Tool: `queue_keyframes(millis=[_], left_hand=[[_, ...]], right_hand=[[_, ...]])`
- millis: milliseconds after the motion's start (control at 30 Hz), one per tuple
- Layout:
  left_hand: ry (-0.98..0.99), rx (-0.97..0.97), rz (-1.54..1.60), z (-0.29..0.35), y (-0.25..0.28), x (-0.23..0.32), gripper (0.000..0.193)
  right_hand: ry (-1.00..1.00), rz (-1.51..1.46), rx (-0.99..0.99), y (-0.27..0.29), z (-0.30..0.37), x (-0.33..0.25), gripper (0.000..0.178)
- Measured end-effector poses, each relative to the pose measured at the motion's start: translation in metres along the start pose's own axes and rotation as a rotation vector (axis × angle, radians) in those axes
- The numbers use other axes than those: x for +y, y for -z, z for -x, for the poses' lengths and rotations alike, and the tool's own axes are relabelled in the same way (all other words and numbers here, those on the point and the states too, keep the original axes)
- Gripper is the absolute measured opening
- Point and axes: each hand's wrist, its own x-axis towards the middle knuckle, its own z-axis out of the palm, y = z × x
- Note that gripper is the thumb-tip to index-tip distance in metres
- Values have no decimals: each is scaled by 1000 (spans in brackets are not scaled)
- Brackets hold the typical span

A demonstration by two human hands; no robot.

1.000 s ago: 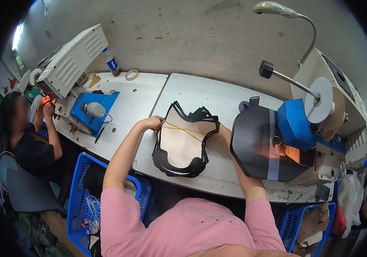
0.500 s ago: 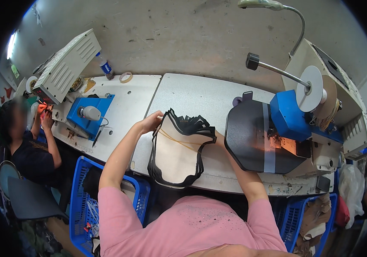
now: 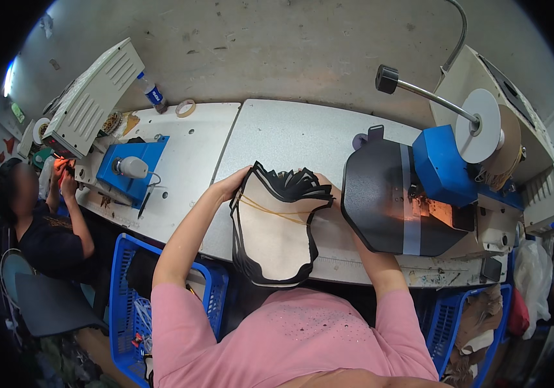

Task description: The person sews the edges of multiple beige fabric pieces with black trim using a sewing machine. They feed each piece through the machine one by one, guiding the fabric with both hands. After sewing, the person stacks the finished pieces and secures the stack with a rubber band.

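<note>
A thick bundle of cut fabric pieces [image 3: 274, 236], cream-faced with black edges, is held upright over the front edge of the white table. It looks like a stack of shoe uppers. A yellowish rubber band [image 3: 270, 210] runs slantwise around its upper part. My left hand [image 3: 230, 183] grips the bundle's upper left edge, its fingertips tucked behind. At the upper right corner my right hand [image 3: 326, 183] holds the other side, mostly hidden by the pieces. The layered black tops fan out between both hands.
Close on the right stands a machine with a blue head [image 3: 442, 165], black plate [image 3: 377, 194] and white reel [image 3: 479, 126]. Another blue machine [image 3: 133, 167] is at left, with a person [image 3: 51, 226] working beyond. Blue baskets [image 3: 120, 304] flank me below the white table [image 3: 277, 129].
The bundle has shifted slightly right within the picture, and its top now faces me a little more. More of my right hand shows at its corner. Both hands keep their grip.
</note>
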Motion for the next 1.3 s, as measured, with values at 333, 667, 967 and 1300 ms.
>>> queue_keyframes(millis=[333, 667, 967, 1300], left_hand=[[201, -229, -53, -46, 4, 27, 42], [-46, -631, -321, -58, -5, 31, 70], [5, -447, -269, -39, -2, 26, 44], [-65, -90, -701, 4, 32, 8, 50]], right_hand=[[-172, -380, -102, 11, -26, -7, 36], [102, 341, 100, -1, -38, -19, 37], [-82, 363, 49, -11, -25, -33, 25], [97, 278, -118, -5, -13, -23, 17]])
